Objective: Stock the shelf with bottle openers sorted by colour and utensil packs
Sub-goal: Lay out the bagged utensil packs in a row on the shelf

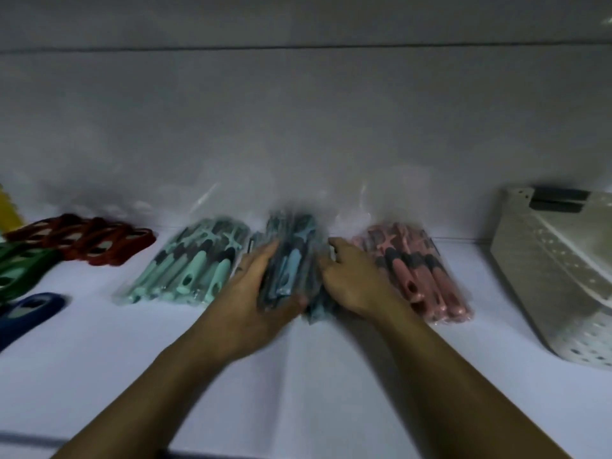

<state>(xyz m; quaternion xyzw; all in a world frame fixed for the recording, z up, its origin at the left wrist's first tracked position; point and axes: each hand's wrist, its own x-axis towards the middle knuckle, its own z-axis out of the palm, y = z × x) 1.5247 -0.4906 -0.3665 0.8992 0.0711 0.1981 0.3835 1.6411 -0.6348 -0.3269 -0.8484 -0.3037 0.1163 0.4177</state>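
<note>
Left hand [261, 293], right hand [351, 279] seemingly clasp blue pack [291, 260], pink pack [427, 279] beside

Utensil packs: three stacks on the shelf [331, 376], one per colour.
- mint stack [185, 270]
- blue stack [288, 260]
- pink stack [420, 270]

Packs per stack not countable; clear wrap and blur merge them.

Bottle openers: three colour groups at left.
- red openers [86, 240]: overlapping row, at least four, exact number unclear
- green openers [20, 270]: pile cut by the frame edge, no count possible
- blue opener [29, 309]: one plainly visible

Yellow item [8, 207]: one sliver at the edge, kind uncertain.

Perforated basket [543, 270]: one.

Hands: two, left hand [258, 293] and right hand [354, 276].
</note>
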